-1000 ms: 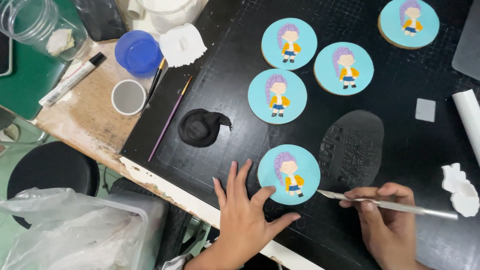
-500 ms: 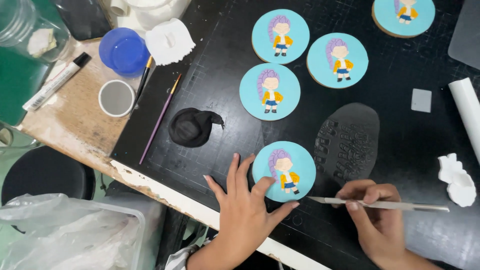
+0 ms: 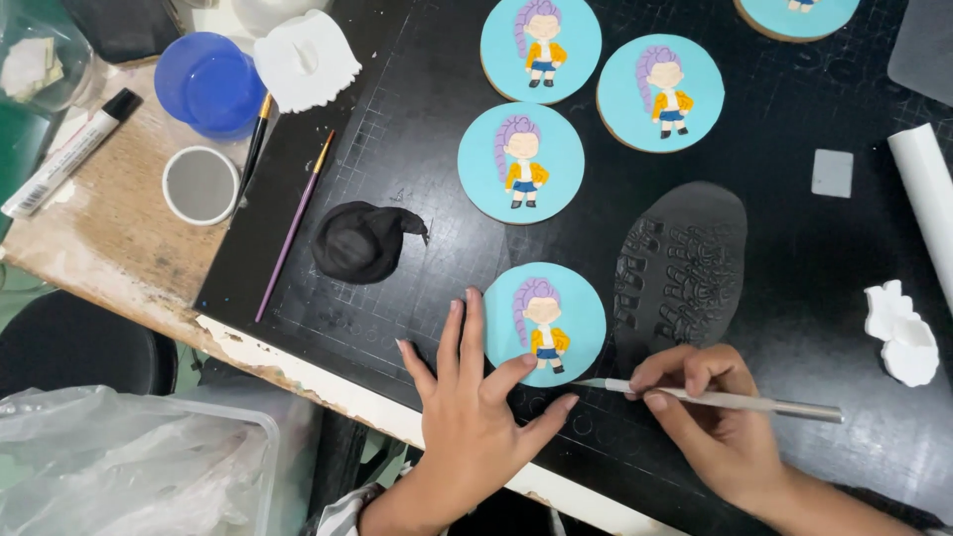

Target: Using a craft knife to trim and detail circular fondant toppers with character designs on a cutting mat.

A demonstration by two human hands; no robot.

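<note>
A thin metal tool (image 3: 720, 399) is held in the right hand (image 3: 720, 427), pinched between thumb and fingers (image 3: 685, 372). Its long axis runs nearly level across the view, and its fine tip points left, ending just beside the lower right edge of the nearest cookie (image 3: 544, 324). The left hand (image 3: 475, 427) is laid flat with fingers spread wide, holding nothing; the index finger and thumb are pressed against the left and lower rim of that cookie.

The cookie is set near the front edge of a black gridded mat (image 3: 794, 258) on a worn wooden surface (image 3: 109, 248). A figure with purple hair is borne on its blue icing, head toward the far side.

Five blue cookies are counted, the fifth (image 3: 794, 15) cut off by the upper edge. Two brushes (image 3: 295, 226) lie at the mat's left edge. One black lump (image 3: 362, 241), one dark textured sheet (image 3: 683, 268), one grey square (image 3: 832, 173), one white roller (image 3: 925, 203) and white scraps (image 3: 898, 333) are seen on the mat. A blue lid (image 3: 208, 84), a small cup (image 3: 202, 185) and a marker (image 3: 69, 151) rest on the wood. A plastic bag (image 3: 119, 462) is seen at the lower left.
</note>
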